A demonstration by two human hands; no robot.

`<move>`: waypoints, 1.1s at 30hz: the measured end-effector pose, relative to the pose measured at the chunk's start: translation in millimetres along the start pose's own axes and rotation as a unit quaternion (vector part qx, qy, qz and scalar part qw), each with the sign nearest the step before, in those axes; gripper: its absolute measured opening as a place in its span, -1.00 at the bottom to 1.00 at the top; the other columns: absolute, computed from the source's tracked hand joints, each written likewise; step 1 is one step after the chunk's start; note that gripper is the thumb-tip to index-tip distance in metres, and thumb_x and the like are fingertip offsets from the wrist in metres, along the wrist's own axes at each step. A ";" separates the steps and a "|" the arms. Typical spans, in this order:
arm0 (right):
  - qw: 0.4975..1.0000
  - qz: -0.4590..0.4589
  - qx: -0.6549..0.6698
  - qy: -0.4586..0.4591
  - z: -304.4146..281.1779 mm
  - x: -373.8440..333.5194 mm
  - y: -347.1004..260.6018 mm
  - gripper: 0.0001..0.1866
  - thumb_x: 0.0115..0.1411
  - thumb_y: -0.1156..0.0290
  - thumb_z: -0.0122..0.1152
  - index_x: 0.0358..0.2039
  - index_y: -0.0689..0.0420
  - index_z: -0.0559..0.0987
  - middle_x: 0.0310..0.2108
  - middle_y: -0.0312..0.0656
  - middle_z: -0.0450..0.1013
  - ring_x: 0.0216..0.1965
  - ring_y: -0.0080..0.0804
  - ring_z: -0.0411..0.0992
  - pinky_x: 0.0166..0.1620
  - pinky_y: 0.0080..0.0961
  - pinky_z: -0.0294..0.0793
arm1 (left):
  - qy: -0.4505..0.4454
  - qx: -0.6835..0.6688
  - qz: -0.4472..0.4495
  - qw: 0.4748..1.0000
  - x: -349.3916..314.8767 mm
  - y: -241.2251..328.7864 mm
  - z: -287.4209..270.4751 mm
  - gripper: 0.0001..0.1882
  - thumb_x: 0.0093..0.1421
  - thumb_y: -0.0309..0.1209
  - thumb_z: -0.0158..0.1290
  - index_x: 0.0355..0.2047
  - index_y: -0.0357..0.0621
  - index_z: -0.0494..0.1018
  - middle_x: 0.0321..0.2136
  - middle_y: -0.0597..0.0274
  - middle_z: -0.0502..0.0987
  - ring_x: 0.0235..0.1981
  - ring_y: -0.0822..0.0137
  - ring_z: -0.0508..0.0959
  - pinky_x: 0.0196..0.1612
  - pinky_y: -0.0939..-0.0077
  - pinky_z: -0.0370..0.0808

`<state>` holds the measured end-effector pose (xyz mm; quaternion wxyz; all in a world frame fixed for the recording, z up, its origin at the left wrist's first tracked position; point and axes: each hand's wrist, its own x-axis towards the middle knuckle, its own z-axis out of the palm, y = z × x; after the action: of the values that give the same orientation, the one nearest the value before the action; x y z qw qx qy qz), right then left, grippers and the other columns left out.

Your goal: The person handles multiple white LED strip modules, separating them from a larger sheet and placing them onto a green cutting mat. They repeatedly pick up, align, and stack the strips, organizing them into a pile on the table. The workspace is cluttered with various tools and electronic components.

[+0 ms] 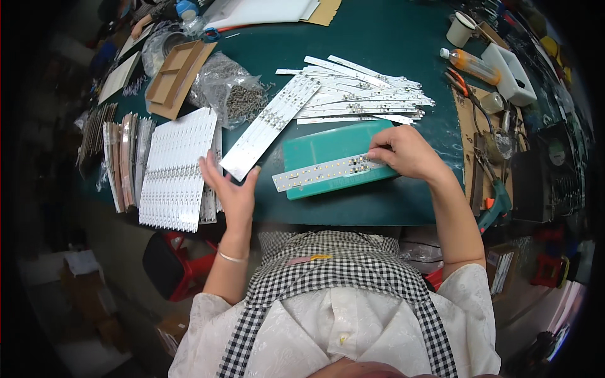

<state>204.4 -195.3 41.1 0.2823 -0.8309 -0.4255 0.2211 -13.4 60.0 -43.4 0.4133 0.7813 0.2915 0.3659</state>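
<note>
A single LED circuit board strip (321, 173), dotted with small yellow LEDs, lies across a green plastic block (315, 147). With closed fingertips, my right hand (409, 151) grips the strip's right end. My left hand (230, 192) is open, thumb and fingers apart, around the lower end of a white LED board panel (268, 129). Whether it touches the panel I cannot tell. Left of that hand stands a stack of large white LED board panels (178, 170). Beyond the green block, many loose LED strips (359, 94) lie in a fanned heap.
A clear bag of small metal parts (236, 94) and a cardboard tray (176, 79) are at the back left. On the right are an orange drink bottle (472, 66), a white mug (461, 29), a white plastic box (510, 75) and a green-handled soldering tool (495, 205).
</note>
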 end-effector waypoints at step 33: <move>0.994 0.065 -0.077 -0.041 16.7 11.0 -5.9 -0.80 0.10 0.34 0.12 -0.49 0.24 0.52 -0.53 0.03 0.41 -0.46 -0.05 0.38 -0.33 -0.26 0.35 | -0.532 0.163 -0.080 0.827 52.0 68.6 58.4 -0.65 0.05 -0.15 0.15 -0.47 -0.25 0.58 -0.58 -0.07 0.54 -0.54 0.13 0.52 -0.38 0.30 0.43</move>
<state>196.7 -178.7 31.2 0.1846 -0.8666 -0.3971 0.2390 73.9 40.6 9.8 0.3984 0.8850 0.1433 -0.1936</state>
